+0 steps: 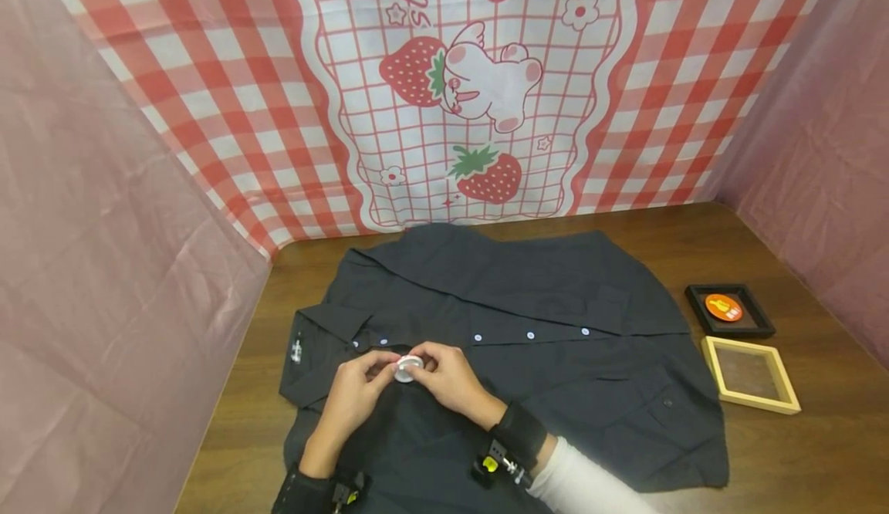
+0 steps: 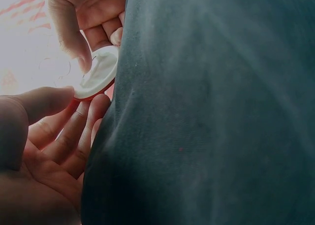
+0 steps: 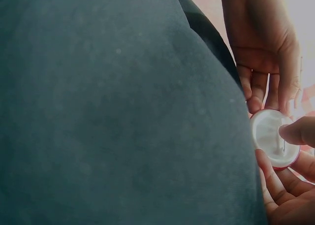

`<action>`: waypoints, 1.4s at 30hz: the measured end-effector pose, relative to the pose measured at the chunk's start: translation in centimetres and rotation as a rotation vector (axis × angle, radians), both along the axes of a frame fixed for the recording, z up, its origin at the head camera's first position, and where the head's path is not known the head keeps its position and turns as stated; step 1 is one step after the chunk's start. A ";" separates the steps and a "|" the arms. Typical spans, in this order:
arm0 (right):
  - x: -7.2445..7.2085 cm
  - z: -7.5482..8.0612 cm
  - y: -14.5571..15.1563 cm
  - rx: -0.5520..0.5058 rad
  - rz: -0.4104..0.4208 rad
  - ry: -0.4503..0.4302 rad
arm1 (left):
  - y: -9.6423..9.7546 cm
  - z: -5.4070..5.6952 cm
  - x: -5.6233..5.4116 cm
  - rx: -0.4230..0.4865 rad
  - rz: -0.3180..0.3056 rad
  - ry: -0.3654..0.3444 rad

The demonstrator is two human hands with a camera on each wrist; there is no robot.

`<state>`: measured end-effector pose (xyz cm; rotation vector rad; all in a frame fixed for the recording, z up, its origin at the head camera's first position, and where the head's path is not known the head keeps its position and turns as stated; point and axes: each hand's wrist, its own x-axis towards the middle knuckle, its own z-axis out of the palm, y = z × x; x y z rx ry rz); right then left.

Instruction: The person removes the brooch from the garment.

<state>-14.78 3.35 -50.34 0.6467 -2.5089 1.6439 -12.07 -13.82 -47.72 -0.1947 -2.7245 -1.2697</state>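
Note:
A round pin-back badge (image 1: 408, 369) is held between both hands over a dark button-up shirt (image 1: 444, 429). Its white back faces up, and a thin metal pin (image 3: 283, 145) shows on it in the right wrist view. My left hand (image 1: 356, 392) pinches one side of the rim, thumb on the white back and fingers beneath. From the other side my right hand (image 1: 451, 379) grips the badge, its thumb (image 3: 298, 131) lying over the pin. A red edge shows under the badge (image 2: 101, 72) in the left wrist view.
The shirt lies spread on a wooden table (image 1: 833, 452), collar to the left. At the right are a black frame (image 1: 739, 331) with an orange round badge (image 1: 724, 308) in it and a pale yellow frame (image 1: 757, 400). A checked cloth (image 1: 243, 97) hangs behind.

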 end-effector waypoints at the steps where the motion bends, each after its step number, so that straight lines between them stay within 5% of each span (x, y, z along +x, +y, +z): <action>1: 0.0 -0.1 0.0 0.002 0.001 -0.003 | 0.0 -0.1 0.0 -0.001 0.001 0.000; 42: 0.8 -0.3 0.0 0.018 -0.008 -0.043 | 0.0 -0.6 0.7 0.041 0.011 -0.053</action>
